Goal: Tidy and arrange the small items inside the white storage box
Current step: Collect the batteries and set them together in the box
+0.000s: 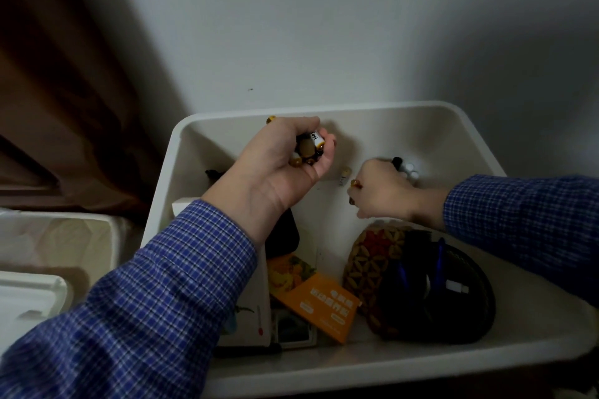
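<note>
The white storage box (460, 126) fills the lower middle of the head view. My left hand (285, 159) hovers over its far left part and grips a handful of batteries (308, 147), gold, black and white. My right hand (382, 191) reaches down to the box floor on the right, fingers curled round several small items; a gold-tipped battery (356, 184) shows at its knuckles and white and black ends (406, 167) stick out beyond it. One loose battery (345, 175) lies on the floor between my hands.
Near the front of the box lie an orange packet (321, 301), a patterned pouch with a dark cable bundle (421, 285), a white carton (256, 317) and a black item (282, 233). A white bin (58, 236) stands left of the box. A wall is behind.
</note>
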`<state>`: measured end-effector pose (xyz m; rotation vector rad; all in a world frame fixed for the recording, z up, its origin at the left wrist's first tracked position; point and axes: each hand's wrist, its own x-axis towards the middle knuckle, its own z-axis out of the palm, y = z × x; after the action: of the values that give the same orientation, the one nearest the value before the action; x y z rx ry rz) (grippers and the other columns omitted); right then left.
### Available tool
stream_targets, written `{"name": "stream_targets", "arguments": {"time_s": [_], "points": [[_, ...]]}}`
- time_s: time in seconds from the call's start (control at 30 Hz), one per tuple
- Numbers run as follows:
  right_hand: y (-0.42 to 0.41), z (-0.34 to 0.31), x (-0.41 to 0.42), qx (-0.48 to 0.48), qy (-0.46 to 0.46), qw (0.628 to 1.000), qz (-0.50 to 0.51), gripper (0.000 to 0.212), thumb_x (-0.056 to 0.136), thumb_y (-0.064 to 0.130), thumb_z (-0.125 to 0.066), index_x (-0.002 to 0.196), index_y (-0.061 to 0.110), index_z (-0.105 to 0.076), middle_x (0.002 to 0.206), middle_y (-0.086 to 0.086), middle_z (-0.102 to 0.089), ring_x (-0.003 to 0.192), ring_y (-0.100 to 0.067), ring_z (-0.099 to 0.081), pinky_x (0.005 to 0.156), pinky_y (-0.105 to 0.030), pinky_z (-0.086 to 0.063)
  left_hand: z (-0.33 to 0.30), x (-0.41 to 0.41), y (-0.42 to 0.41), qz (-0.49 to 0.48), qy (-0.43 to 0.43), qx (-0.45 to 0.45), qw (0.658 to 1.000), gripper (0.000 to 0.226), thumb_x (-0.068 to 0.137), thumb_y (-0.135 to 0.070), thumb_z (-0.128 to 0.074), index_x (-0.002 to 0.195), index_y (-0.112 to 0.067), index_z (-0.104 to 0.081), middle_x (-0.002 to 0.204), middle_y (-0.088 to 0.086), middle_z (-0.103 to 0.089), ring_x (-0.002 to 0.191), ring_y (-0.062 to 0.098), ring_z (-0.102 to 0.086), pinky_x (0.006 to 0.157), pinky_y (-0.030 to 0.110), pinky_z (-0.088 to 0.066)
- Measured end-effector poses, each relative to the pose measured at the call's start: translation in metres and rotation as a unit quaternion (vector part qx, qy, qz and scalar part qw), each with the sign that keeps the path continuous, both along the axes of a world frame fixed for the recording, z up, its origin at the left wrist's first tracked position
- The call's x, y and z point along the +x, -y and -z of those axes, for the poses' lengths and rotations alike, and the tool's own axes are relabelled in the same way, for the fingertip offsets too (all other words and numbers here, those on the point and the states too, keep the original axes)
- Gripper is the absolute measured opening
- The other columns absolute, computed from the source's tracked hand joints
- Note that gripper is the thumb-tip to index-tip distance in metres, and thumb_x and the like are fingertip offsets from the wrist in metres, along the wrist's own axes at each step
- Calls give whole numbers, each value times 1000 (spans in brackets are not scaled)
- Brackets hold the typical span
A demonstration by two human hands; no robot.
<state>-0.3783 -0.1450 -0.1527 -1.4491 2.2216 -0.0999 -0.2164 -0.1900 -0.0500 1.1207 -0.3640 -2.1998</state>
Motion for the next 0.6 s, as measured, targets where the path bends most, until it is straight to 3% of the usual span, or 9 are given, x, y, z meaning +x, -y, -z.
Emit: {"name": "stream_targets", "arguments": {"time_s": [0.13,0.33,0.5,0.6], "points": [[7,4,1,-17,-2,996,83,37,93,38,-59,91,2,-68,87,-17,-71,79,-31,-72,78,-45,-62,0,1,0,-2,0,1,1000,7,91,1,-60,86,-2,-57,84,13,-56,74,20,-61,51,25,-55],[10,5,4,-20,-30,993,112,43,92,34,-63,105,-7,-67,96,-23,-69,86,-34,-70,81,-42,-61,-1,1,1,0,-2,2,1000,7,92,1,-60,87,-2,-56,86,13,-55,75,20,-60,50,25,-55],[15,6,4,-13,-12,989,144,51,86,33,-72,116,-8,-63,108,-23,-68,96,-32,-68,79,-32,-56,0,0,1,0,-3,2,1000,6,91,1,-61,89,-2,-57,90,14,-55,79,20,-60,51,25,-55],[18,3,2,-19,21,991,134,22,85,24,-70,97,8,-63,105,-17,-67,100,-33,-64,77,-29,-46,1,1,0,0,-2,-1,1000,6,91,1,-62,89,-2,-57,89,14,-56,76,20,-61,52,26,-55]]}}
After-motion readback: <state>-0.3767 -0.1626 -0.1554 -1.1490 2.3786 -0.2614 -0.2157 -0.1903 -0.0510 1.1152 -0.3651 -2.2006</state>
